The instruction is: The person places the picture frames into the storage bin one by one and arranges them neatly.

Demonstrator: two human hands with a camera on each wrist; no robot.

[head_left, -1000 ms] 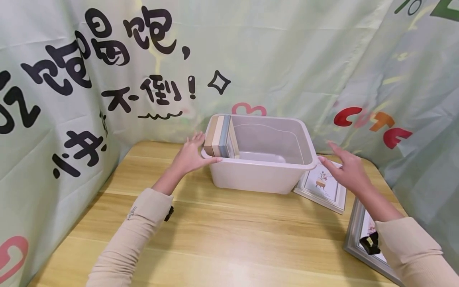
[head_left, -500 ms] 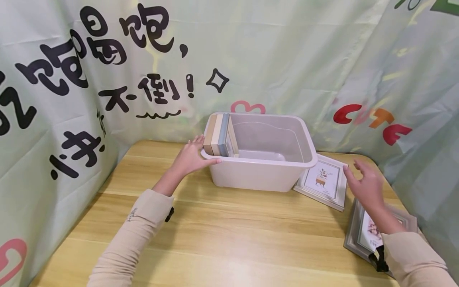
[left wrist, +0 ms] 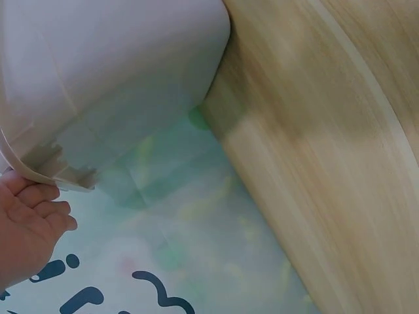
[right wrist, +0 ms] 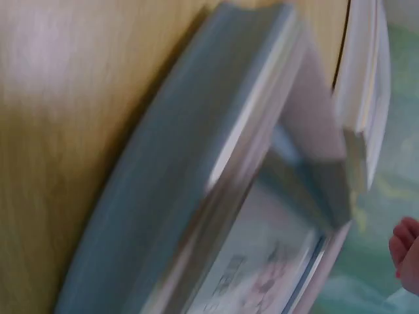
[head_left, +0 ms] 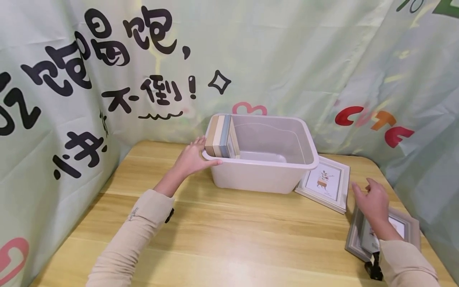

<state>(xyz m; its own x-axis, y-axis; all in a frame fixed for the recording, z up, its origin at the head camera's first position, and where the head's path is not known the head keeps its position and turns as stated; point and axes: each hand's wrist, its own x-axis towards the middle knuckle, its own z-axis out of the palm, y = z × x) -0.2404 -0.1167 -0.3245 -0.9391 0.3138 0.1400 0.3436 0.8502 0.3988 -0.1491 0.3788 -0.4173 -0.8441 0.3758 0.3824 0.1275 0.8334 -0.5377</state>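
Note:
My left hand (head_left: 191, 157) grips the left corner of a pale plastic bin (head_left: 251, 175), thumb along the front rim and fingers by its left side. In the left wrist view, the fingers (left wrist: 42, 199) bend under the rim. Several picture frames (head_left: 223, 135), tan, cream and blue, stand upright inside the bin's left end. My right hand (head_left: 374, 201) hovers with loosely bent fingers over grey picture frames (head_left: 353, 237) stacked at the table's right, partly covered by the hand and wrist. The right wrist view shows the grey frame's thick side (right wrist: 177, 144) up close.
A white picture frame (head_left: 340, 187) with a plant print lies flat at the bin's right, partly behind its rim. Printed fabric (head_left: 287, 59) hangs behind and beside the wooden table (head_left: 215, 235).
My right hand has moved from the bin's right corner, rightward and toward me, past the white picture frame to above the grey ones. My left hand has stayed at the bin's corner.

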